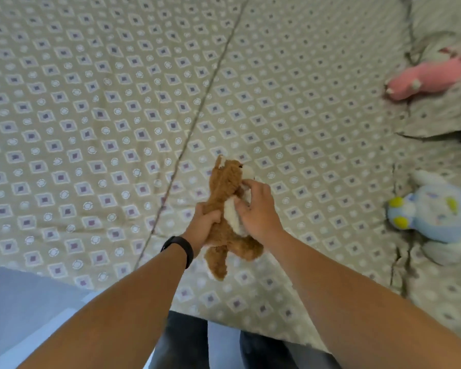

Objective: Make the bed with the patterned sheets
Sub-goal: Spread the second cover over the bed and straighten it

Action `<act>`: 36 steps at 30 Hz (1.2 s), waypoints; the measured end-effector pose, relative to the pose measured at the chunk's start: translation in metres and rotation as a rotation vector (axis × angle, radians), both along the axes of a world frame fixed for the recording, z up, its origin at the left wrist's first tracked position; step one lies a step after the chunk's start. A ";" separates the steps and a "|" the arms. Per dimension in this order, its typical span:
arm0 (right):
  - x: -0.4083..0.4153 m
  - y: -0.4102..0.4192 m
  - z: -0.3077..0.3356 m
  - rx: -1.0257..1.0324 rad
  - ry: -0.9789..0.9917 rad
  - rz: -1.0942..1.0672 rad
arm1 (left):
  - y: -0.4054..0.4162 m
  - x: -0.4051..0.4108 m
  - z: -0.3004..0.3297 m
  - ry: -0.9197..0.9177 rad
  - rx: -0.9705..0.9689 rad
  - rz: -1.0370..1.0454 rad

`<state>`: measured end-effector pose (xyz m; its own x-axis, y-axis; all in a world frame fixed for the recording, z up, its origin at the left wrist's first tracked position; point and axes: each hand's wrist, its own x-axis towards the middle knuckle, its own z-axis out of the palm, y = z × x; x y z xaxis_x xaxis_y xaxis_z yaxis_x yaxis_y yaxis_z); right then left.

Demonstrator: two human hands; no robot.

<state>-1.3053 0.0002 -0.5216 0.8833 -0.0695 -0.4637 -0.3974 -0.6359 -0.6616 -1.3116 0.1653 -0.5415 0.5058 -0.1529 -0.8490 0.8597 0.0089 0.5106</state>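
Note:
The beige patterned sheet [96,107] lies spread flat over the bed, with a thin seam line running diagonally across it. Above its near edge I hold a brown plush bear [225,182] with a cream belly in both hands. My left hand [202,226], with a black band on the wrist, grips the bear's side and lower body. My right hand [257,209] curls round its chest from the right. The bear's legs hang down towards me.
A pink plush toy [423,78] lies on a patterned pillow [442,113] at the right. A pale blue plush toy [434,214] with yellow patches lies lower right on a second pillow. Grey floor [19,310] shows at the lower left, beside my legs.

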 end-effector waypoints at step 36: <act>0.028 -0.593 -0.016 -0.623 0.414 -0.628 | -0.442 0.072 0.007 -0.374 0.443 -0.775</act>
<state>-1.2774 -0.5931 -0.5374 0.3776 -0.8094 -0.4498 -0.9085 -0.4178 -0.0108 -1.2396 -0.2765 -0.5347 0.6484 -0.2623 -0.7147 0.3270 -0.7518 0.5726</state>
